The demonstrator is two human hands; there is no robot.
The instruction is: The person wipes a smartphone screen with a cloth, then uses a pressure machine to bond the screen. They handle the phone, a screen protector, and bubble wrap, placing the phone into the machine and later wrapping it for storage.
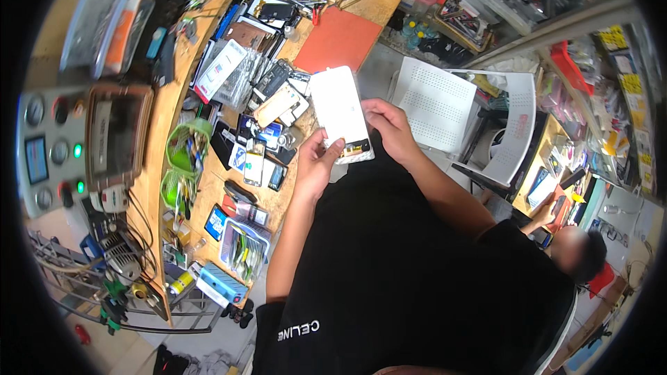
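White rectangular panel (339, 101), rounded corners, dark-and-gold patch (357, 146) at lower end; held slightly slanted, by near edge of orange mat (342, 36).

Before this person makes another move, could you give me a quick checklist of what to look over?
1. Left hand gripping the white flat device: ok, at its lower left corner.
2. Right hand nearby: ok, at the device's right edge.
3. Device's far side undamaged: cannot tell, it faces away from the camera.
4. Workbench uncluttered: not ok, phone-like pieces and other items crowd it.
5. Co-worker's hand away from the device: ok, it is well off to the right.
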